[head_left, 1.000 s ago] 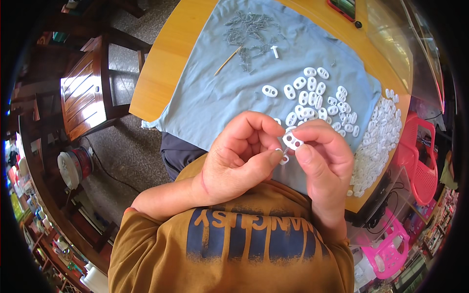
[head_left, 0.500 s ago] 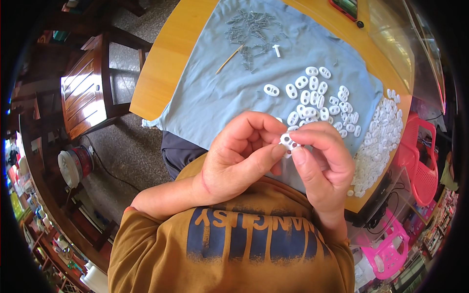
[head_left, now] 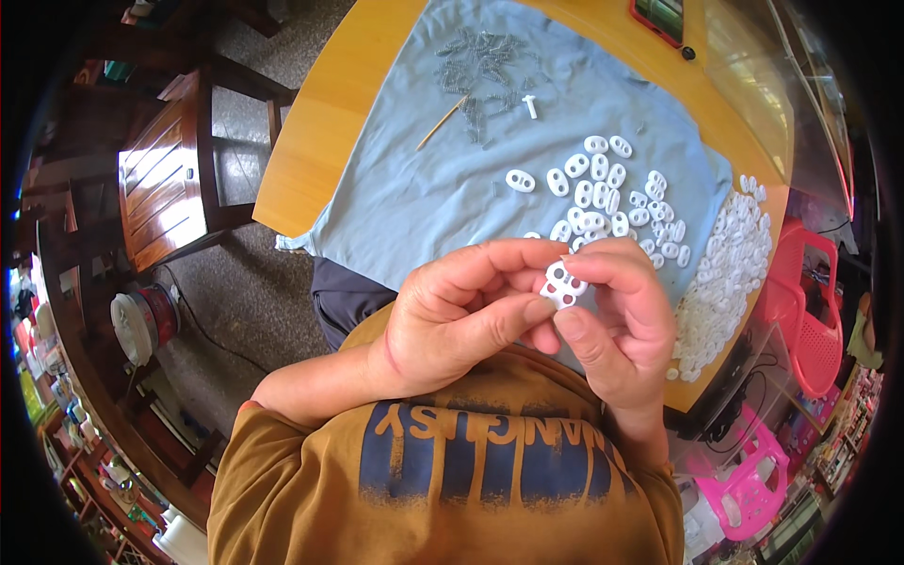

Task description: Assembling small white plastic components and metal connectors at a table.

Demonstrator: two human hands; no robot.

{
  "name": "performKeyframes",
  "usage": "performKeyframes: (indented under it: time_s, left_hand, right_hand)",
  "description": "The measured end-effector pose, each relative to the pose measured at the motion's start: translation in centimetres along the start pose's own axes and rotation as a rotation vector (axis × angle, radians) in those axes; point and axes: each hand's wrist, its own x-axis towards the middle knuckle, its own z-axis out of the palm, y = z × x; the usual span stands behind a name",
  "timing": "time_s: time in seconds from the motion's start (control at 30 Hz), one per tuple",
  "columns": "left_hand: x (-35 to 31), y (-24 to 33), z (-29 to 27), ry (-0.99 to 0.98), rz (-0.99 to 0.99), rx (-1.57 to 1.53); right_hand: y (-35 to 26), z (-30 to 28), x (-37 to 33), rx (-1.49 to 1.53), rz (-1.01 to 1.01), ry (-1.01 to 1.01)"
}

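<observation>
A small white plastic cord lock piece point(head_left: 563, 285) with several round holes sits between both hands, its holed face showing. My left hand point(head_left: 452, 306) pinches its left side between thumb and index finger. On the opposite side my right hand point(head_left: 621, 325) grips it, thumb low and index finger above. The fingers partly cover the piece. Just beyond the hands, several loose white oval two-hole cord locks point(head_left: 600, 168) lie scattered on a blue cloth point(head_left: 395, 188).
A pile of small metal springs point(head_left: 480, 61) lies at the cloth's far end, near a thin wooden stick point(head_left: 443, 122) and a white T-shaped part point(head_left: 530, 106). A heap of small white parts point(head_left: 725, 282) lines the table's right side. A phone point(head_left: 659, 19) lies at the far edge.
The held piece has turned, so more of its holed face shows, and it sits slightly lower. Both hands keep their pinch on it. The loose parts lie in the same arrangement.
</observation>
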Motion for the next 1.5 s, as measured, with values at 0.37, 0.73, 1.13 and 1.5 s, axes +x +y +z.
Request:
performKeyframes:
  time_s: [0.37,0.73,1.13,1.5]
  left_hand:
    - [-0.3,-0.4,0.5,0.046,0.082,0.062]
    - [-0.6,-0.9,0.6,0.061,0.166,0.119]
    - [-0.8,-0.2,1.0,0.125,0.199,0.258]
    - [0.2,0.6,1.1,0.097,0.061,0.118]
  right_hand:
    - [0.1,0.7,-0.6,-0.115,-0.049,0.005]
    - [1.0,1.4,-0.6,-0.139,-0.231,0.058]
    - [1.4,1.9,-0.3,0.075,-0.215,0.042]
    - [0.9,0.8,0.2,-0.053,-0.177,0.088]
